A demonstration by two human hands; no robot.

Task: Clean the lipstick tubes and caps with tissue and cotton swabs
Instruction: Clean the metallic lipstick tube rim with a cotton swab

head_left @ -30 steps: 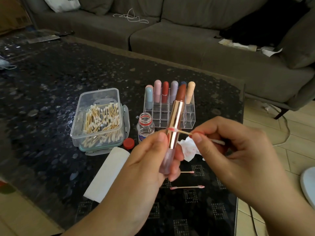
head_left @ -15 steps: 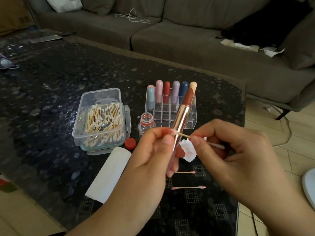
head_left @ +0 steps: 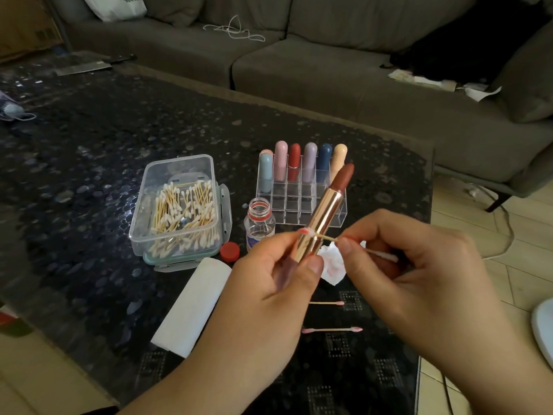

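Lipstick (head_left: pixel 324 215) sits mid-frame, tilted up to the right, gold tube gripped by the left hand (head_left: pixel 269 283) with fingers curled round its lower end. Right hand (head_left: pixel 413 271) pinches a swab (head_left: pixel 326 236) whose pink-stained tip touches the tube's gold barrel. Behind them: tissue wad (head_left: pixel 332 265), open bottle (head_left: pixel 259 224), rack (head_left: pixel 299 202) with capped lipsticks, swab box (head_left: pixel 179 205) left of centre. Two used swabs (head_left: pixel 332 329) lie on the table (head_left: pixel 89 175) lower down.

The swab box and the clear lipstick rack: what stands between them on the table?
In the head view, an open small bottle stands between swab box and rack.
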